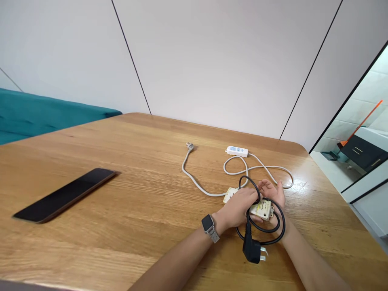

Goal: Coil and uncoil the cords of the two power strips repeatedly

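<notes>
A worn cream power strip (262, 209) is held in front of me, its far end (230, 195) showing beyond my left hand. My left hand (241, 205), with a watch (210, 227) on the wrist, grips the black cord (283, 226) against the strip. My right hand (277, 195) supports the strip from the right, palm turned up and fingers partly curled. The cord loops around the strip and across my right palm. Below the hands hangs its black plug (252, 247), metal prongs pointing right. Fingers under the strip are partly hidden.
A white power strip (237, 151) lies behind the hands on the wooden table (145, 194). Its grey-white cord (194, 180) curls past the hands to a plug (189, 146). A dark flat slab (68, 194) lies at left. A pale wall borders the table's back.
</notes>
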The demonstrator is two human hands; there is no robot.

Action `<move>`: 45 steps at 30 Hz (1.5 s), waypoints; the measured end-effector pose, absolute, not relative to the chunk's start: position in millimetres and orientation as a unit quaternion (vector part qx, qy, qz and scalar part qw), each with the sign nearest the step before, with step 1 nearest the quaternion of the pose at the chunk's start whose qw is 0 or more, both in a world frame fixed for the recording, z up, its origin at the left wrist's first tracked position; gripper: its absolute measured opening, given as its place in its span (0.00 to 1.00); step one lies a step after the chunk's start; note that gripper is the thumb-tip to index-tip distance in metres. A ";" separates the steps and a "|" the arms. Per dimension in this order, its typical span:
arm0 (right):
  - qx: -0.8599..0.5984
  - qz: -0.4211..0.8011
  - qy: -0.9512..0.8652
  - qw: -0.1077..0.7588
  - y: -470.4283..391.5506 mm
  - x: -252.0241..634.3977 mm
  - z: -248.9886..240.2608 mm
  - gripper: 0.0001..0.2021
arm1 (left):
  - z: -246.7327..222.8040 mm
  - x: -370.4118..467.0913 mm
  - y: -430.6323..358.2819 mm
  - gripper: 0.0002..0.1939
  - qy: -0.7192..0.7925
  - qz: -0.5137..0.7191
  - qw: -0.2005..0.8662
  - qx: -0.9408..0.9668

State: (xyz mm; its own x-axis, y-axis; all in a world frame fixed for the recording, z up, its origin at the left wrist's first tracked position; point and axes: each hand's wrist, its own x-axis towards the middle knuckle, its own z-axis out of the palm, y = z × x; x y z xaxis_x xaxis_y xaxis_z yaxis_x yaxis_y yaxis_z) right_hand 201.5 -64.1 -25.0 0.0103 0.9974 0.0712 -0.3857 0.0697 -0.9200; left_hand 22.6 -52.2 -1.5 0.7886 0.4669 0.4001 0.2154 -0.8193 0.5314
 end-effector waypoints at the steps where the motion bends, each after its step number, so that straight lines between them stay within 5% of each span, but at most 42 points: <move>1: -0.364 0.567 -0.389 0.628 -66.2 197.5 -22.5 0.32 | 0.9 21.6 -53.2 0.18 0.182 0.291 0.277 0.897; 6: -0.337 0.551 -0.426 0.633 -78.8 176.4 -18.0 0.35 | 15.2 21.7 -67.3 0.26 0.145 0.435 0.510 0.728; 13: -0.319 0.608 -0.504 0.523 -90.1 175.1 -23.0 0.50 | -0.8 28.8 -75.2 0.32 0.193 0.443 0.642 0.596; 16: -0.331 0.631 -0.495 0.498 -92.8 179.2 -18.7 0.45 | -14.8 31.0 -71.1 0.32 0.192 0.424 0.704 0.536; 20: -0.386 0.589 -0.423 0.570 -89.8 184.9 -16.3 0.30 | -23.1 33.5 -65.5 0.31 0.177 0.384 0.773 0.473; 25: -0.443 0.547 -0.344 0.622 -86.0 182.0 -18.1 0.18 | -21.1 33.0 -59.5 0.29 0.210 0.328 0.813 0.434; 38: -0.454 0.550 -0.337 0.615 -90.3 169.2 -17.8 0.27 | -22.6 32.5 -53.6 0.31 0.391 0.291 0.729 0.480; 45: -0.497 0.464 -0.372 0.632 -81.8 195.0 -15.1 0.32 | -16.1 31.7 -44.6 0.17 0.364 0.363 0.795 0.322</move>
